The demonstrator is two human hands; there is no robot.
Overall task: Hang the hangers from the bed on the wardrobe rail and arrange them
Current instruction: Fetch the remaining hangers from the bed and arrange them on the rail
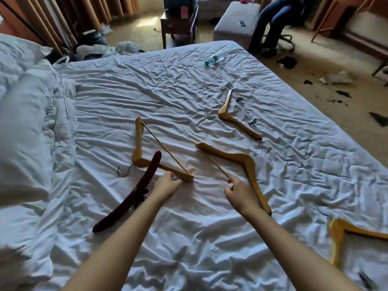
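Crumpled white duvet (pixel 27 127) heaped along left edge of bed (pixel 189 97), sheet wrinkled all over.

Dark brown hanger (pixel 128 196) lying diagonal nr bed's near-left part, upper tip overlapping the lower arm of light wood hanger w/ bar (pixel 138 143). That one flat on sheet mid-bed, wire hook pointing left, crossbar running diagonal down to its near tip.

Left hand (pixel 165 185) reaching fwd, fingers pinched on near tip of the light wood hanger w/ bar, where bar meets arm. Grasping it, hanger not lifted off sheet.

Right hand (pixel 239 190) just right of that, fingertips closed on a thin wooden rod (pixel 218 166), rod angled up-left off the sheet. Rod looks detached at far end from big wood hanger (pixel 243 164) beside it; can't tell if joined at near end, hand hides it. Big wood hanger flat mid-bed, one arm passing under/behind right wrist, hook pointing right.

Clip hanger (pixel 233 118) farther up bed, toward far-right, wood arms plus thin metal bar w/ clips, apart from the others.

Water bottle (pixel 213 59) on its side nr far edge of bed.

Yellowish hanger (pixel 344 229) at near-right edge of bed, partly cut by frame.

Beyond far-right corner: pale ottoman (pixel 235 19), seated person's legs (pixel 268 24) next to it. Dark scraps on carpet (pixel 315 66) right of bed.
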